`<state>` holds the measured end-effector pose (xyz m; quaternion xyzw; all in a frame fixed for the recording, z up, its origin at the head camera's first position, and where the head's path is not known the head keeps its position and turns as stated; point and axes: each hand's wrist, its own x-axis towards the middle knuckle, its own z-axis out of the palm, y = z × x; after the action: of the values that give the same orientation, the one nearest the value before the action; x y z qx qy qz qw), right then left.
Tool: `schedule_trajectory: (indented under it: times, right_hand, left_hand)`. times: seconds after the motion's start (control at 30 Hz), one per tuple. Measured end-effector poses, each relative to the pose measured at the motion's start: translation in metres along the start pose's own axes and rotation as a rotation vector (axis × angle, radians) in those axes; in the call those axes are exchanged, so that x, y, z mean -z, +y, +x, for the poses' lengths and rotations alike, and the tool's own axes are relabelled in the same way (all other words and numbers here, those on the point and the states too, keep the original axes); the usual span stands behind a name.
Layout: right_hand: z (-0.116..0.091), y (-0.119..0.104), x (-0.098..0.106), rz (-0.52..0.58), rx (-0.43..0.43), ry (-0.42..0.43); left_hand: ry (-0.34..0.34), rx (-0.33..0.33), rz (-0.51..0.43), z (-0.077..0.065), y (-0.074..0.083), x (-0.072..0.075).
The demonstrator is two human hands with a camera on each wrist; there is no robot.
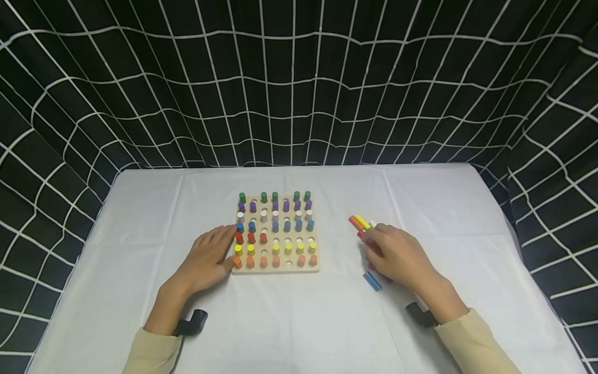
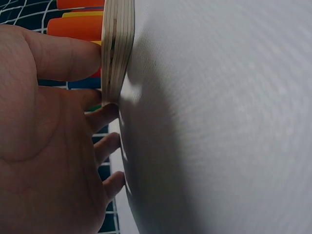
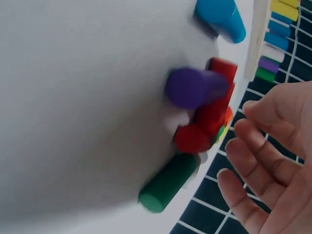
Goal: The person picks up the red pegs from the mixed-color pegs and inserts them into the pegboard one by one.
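Note:
A wooden pegboard (image 1: 280, 270) lies on the white cloth, with rows of green, purple, white, blue, red, yellow and orange pegs standing in it. Bare holes show among them. My left hand (image 1: 210, 262) rests at the board's left side, its thumb against the edge near an orange peg (image 2: 73, 29) and its fingertips on the cloth. To the right of the board, my right hand (image 1: 397, 254) hovers over loose pegs, fingers loosely bent and holding nothing. Beneath it the right wrist view shows a purple peg (image 3: 187, 88), red pegs (image 3: 212, 109) and a green peg (image 3: 168, 183).
Loose orange (image 1: 356, 223) and yellow pegs (image 1: 363, 222) lie just beyond my right fingers. Blue pegs (image 1: 372, 281) lie on the near side of that hand. A dark curtain with a white grid (image 1: 299, 93) encloses the table's back and sides.

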<state>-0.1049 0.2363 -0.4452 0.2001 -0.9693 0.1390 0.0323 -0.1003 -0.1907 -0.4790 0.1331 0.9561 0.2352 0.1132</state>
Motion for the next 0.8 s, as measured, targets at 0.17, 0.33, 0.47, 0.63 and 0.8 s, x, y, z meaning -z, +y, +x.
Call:
schedule_trajectory:
  times: [0.17, 0.33, 0.47, 0.63, 0.8]
  right_hand:
    - [-0.008, 0.006, 0.003, -0.009, 0.02, 0.016]
    - [-0.014, 0.009, 0.005, -0.026, 0.026, 0.018]
    - [-0.02, 0.011, 0.005, -0.041, 0.031, 0.026]
    - [-0.026, 0.012, 0.005, -0.045, 0.018, 0.002]
    - [-0.028, 0.013, 0.003, -0.061, -0.007, -0.027]
  left_hand:
    - [0.0, -0.003, -0.003, 0.0, -0.001, -0.001]
    - [-0.001, -0.008, -0.004, 0.001, -0.001, -0.003]
    - [0.0, -0.008, 0.015, 0.003, -0.002, -0.006]
    - [0.008, -0.006, 0.031, 0.004, -0.005, -0.007]
    - [0.011, -0.008, 0.03, 0.003, -0.004, -0.006]
